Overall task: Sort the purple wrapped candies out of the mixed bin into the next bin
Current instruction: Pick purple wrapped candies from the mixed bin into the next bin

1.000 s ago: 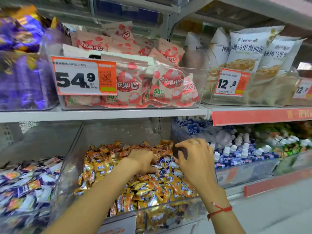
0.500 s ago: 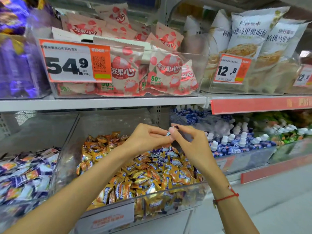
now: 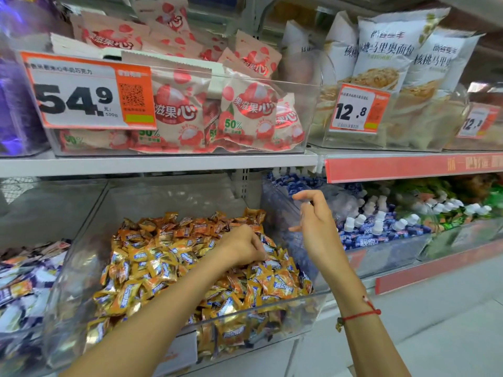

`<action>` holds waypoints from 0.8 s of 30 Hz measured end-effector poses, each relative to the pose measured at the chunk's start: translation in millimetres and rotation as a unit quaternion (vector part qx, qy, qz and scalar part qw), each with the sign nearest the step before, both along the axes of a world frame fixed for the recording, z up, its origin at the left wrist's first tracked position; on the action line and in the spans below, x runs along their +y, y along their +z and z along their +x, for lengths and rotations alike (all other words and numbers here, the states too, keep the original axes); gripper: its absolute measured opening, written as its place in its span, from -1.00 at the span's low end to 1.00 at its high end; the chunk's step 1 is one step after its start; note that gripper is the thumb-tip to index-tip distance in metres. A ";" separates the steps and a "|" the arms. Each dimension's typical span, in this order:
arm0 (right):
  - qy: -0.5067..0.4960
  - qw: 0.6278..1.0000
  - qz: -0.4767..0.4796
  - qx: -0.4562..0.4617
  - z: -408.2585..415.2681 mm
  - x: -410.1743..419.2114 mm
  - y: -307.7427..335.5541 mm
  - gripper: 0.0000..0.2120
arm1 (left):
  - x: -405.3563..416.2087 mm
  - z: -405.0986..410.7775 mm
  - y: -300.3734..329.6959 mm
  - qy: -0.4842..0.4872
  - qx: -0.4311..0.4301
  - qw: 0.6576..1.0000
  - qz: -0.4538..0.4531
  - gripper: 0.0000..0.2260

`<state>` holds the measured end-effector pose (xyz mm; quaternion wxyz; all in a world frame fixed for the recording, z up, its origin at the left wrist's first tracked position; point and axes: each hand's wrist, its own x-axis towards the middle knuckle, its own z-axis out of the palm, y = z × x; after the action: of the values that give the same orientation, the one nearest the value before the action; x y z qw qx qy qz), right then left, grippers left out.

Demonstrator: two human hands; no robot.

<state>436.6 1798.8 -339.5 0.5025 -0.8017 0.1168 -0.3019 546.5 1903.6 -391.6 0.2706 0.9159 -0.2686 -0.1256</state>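
A clear middle bin [image 3: 272, 308] is sitting on the lower shelf, heaped with orange wrapped candies [image 3: 152, 268]; a few purple wrapped candies [image 3: 268, 247] are showing among them toward the far right of the heap. The next bin [image 3: 394, 257] to the right is holding blue and purple packs with white caps. The left hand [image 3: 242, 247] is digging into the heap, fingers curled down among the wrappers; whether it is pinching one cannot be told. The right hand [image 3: 313, 221] is hovering above the wall between the two bins, fingers loosely spread and holding nothing visible. To do this well, the left hand is probably best pinching a single purple wrapper by its twisted end, lifting clear without dragging orange ones along.
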 end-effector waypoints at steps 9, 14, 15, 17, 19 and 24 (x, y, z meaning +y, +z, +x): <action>0.128 0.969 0.180 0.110 7.4 16.7 -2.2 -0.55 | 62.0 -39.8 48.1 0.091 0.106 0.899 -0.416 -0.87; 0.142 0.969 0.201 -0.005 10.0 34.3 -1.6 -0.75 | 56.1 -58.1 53.0 0.081 0.169 0.856 -0.482 -0.85; 0.116 0.975 0.188 -0.022 9.8 32.8 -1.4 -0.77 | 56.0 -57.8 53.0 0.075 0.164 0.862 -0.474 -0.85; 0.070 0.985 0.156 -0.023 9.2 22.4 -0.8 -0.75 | 58.1 -51.7 50.4 0.060 0.116 0.893 -0.432 -0.87; 0.069 0.987 0.144 0.010 5.0 11.1 2.1 -0.74 | 58.6 -36.7 43.4 0.045 0.051 0.933 -0.353 -0.89; 0.094 0.992 0.076 0.020 -2.1 -10.8 2.2 -0.83 | 23.7 14.5 18.3 -0.081 -0.091 0.991 -0.049 -0.76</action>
<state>434.5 1787.9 -337.3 0.5859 -0.7744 0.0736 -0.2269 561.0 1927.3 -373.4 0.2787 0.8841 -0.3717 -0.0501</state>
